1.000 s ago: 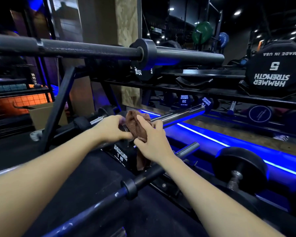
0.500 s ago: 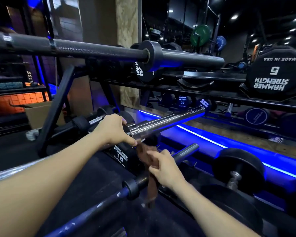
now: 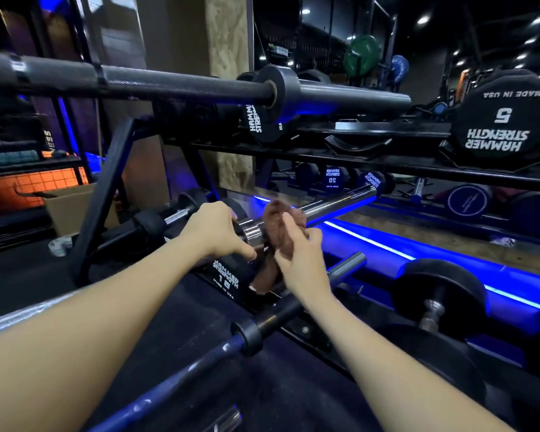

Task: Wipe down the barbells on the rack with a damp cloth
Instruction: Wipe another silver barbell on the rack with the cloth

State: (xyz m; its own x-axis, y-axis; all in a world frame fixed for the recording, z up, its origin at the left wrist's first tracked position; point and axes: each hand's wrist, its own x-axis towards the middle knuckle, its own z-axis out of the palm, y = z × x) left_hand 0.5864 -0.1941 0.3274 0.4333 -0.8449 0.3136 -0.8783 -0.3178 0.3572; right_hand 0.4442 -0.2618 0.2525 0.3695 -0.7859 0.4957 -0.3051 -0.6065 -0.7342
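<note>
2 hands are back on the middle chrome barbell [image 3: 334, 204]. Half a second ago your right hand [image 3: 300, 260] had dropped below the sleeve with the brown cloth [image 3: 278, 219] dangling from it; now you have lifted it again and the cloth is draped over the top of the chrome sleeve, just beside the collar, with its tail hanging down behind your palm toward the 1 marked "Hammer Strength" plate [image 3: 226, 280]. Your right fingers are curled over the cloth and pressing it onto the bar (how far the thumb wraps underneath is hidden by the hand itself). Your left hand [image 3: 214, 230] has not moved from the collar end: its fingers are curled round the bar, the thumb pointing toward the cloth, almost touching it.

That change suggests a re-grip and not a finished pass: the cloth sits at the inner end of the sleeve, and the long bright stretch running out toward the far tip is uncovered. My reading is that your next stroke wants to run outward along that stretch while the left hand steadies the bar against rolling.

3 bars are in view, so most of the job looks ahead of you: the black barbell [image 3: 175, 81] on the top rung of the rack [image 3: 106, 194] and the blue-shafted barbell [image 3: 200, 360] lowest and nearest to you have no hand or cloth on them now.
</note>
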